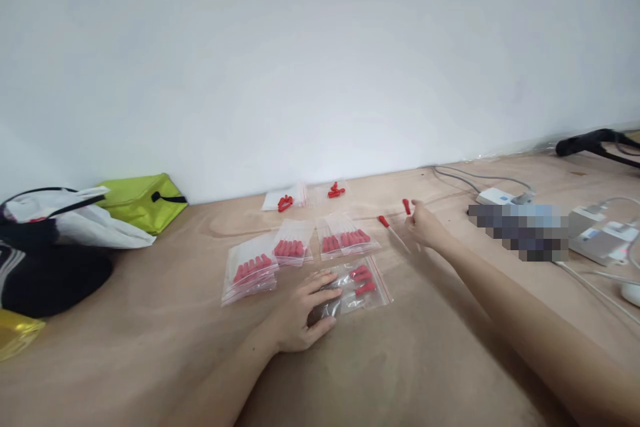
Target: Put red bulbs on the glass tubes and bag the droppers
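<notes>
My left hand point(305, 310) lies with fingers spread on a clear zip bag point(377, 280), which holds a few red-capped pieces point(365, 287) and something dark beneath the fingers. Farther right, my right hand point(423, 223) is closed at the fingertips beside a red-tipped piece point(406, 206); its lower part is hidden by the fingers. Another red-tipped piece point(383, 221) with a pale stem lies just left of that hand. Behind the left hand are filled bags of red pieces: a stack point(250, 270) at the left, one bag point(290, 247) beside it and overlapping bags point(345, 238) toward the middle.
Two bags with loose red pieces point(285, 203) point(337, 191) lie near the wall. A green bag point(143, 203), a white bag point(85, 217) and a black item point(55, 280) sit at left. Power strips point(600, 240), cables and a blurred patch are at right.
</notes>
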### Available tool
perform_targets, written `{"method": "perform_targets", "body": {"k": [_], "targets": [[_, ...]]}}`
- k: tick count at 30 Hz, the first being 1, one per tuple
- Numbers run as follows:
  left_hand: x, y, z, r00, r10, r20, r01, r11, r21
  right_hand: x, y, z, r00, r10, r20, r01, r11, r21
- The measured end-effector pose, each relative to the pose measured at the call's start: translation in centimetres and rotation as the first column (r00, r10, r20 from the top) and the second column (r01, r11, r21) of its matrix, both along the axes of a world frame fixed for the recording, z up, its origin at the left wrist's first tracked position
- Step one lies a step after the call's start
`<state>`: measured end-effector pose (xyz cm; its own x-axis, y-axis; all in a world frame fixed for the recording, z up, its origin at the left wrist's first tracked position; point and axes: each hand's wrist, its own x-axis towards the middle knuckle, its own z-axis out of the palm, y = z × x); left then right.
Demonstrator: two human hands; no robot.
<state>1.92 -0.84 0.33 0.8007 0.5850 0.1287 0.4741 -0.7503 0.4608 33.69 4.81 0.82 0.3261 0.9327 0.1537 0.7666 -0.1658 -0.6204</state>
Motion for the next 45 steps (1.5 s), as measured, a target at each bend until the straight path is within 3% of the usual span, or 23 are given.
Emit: {"method": "perform_targets", "body": {"k": [3,5,7,10,17,27,35,39,45], "targets": [[0.2,0.0,0.3,0.999,0.04,-0.001,-0.041,0.999,-0.035,-0.7,-2.8,0.1,0.915,0.141,-0.378,-0.046,0.967,0.25],[0.3,0.1,0.4,0.998,0.068,0.009,-0.068,0.997,-0.04,-2.0,-4.6,-0.4,0.784,0.201,-0.587,-0.019,0.953,0.302],[0.4,0.1,0.4,0.997,0.076,0.013,-0.076,0.996,-0.036,-3.4,-5.9,-1.2,0.688,0.235,-0.687,0.007,0.944,0.33],[0.4,0.1,0.3,0.998,0.07,0.003,-0.07,0.997,-0.031,-4.8,-6.7,-2.2,0.619,0.258,-0.742,0.023,0.938,0.346],[0.3,0.2,0.4,0.998,0.056,-0.002,-0.056,0.998,-0.023,-5.1,-6.7,-2.8,0.623,0.235,-0.747,0.091,0.926,0.367],[0.4,0.3,0.4,0.998,0.065,-0.021,-0.066,0.996,-0.06,-6.1,-7.8,-2.9,0.433,0.311,-0.846,-0.107,0.95,0.294],[0.3,0.3,0.3,0.998,0.057,-0.023,-0.058,0.998,-0.035,-5.6,-7.9,-3.0,0.514,0.188,-0.837,0.029,0.971,0.236],[0.3,0.3,0.4,0.998,0.048,-0.046,-0.05,0.998,-0.04,-6.0,-8.1,-2.9,0.516,0.21,-0.83,-0.095,0.977,0.189],[0.3,0.2,0.6,0.999,0.027,-0.021,-0.027,1.0,-0.007,-6.2,-8.1,-3.0,0.654,0.317,-0.687,-0.27,0.946,0.179]]}}
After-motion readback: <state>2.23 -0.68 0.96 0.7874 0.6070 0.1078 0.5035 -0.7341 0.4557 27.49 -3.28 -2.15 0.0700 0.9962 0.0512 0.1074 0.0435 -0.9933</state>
